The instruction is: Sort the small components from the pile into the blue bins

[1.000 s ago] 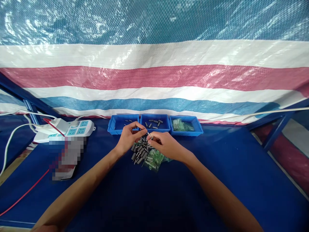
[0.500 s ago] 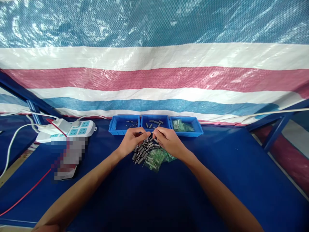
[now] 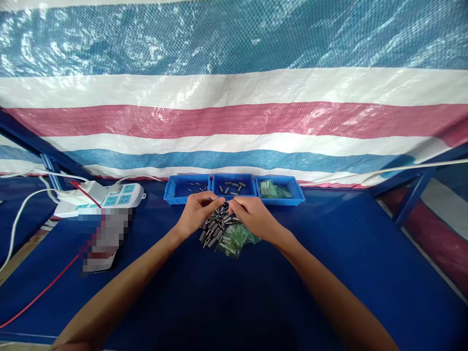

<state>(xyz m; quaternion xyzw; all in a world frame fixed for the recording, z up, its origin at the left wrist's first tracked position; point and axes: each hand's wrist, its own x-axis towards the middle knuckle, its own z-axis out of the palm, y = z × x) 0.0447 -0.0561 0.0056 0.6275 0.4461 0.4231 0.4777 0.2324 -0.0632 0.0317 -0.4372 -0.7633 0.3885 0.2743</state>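
Observation:
Fingertips pinched, my left hand (image 3: 199, 212) and my right hand (image 3: 253, 214) nearly meet over a pile of dark cylindrical pieces and thin metal pins (image 3: 214, 229). Whatever sits between the fingers is too small to make out. Small green plastic bags (image 3: 233, 241) with parts inside lie against the pile's right side, partly under my right hand. Behind the hands stand a left blue bin (image 3: 175, 200) with a few thin pins, a middle blue bin (image 3: 224, 178) with several dark cylinders, and a right blue bin (image 3: 298, 201) with green bags.
A white power strip (image 3: 136, 195) with plugs and cables lies at the left back. A pixelated, phone-like object (image 3: 104, 261) is near it, with a red cable (image 3: 54, 281) running past. A striped plastic sheet (image 3: 234, 119) hangs behind the blue table (image 3: 329, 243).
The view has shifted slightly. My right fingers have curled a little and sit slightly lower; both hands stay pinched over the pile.

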